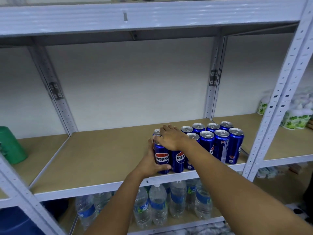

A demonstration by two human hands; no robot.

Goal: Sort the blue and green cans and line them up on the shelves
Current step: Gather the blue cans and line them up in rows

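Our left hand [153, 164] grips the slick, rigid Pepsi can [162, 159] mid-body; right hand [171, 138] rests spread at twelve o'clock atop it.

We face a white metal shelving unit [277, 92] with perforated uprights and tan boards [101, 155]; behind it we see a plain white wall [132, 82]. Below, we see water bottles [158, 204] standing in rows.

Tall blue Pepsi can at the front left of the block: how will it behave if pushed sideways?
The tall blue Pepsi can looks slim for its height, so a push near the top would likely tip it. Its glossy metal wall probably slides easily on the brown shelf board. The left hand grips it low, the right hand rests on top, likely steadying it.
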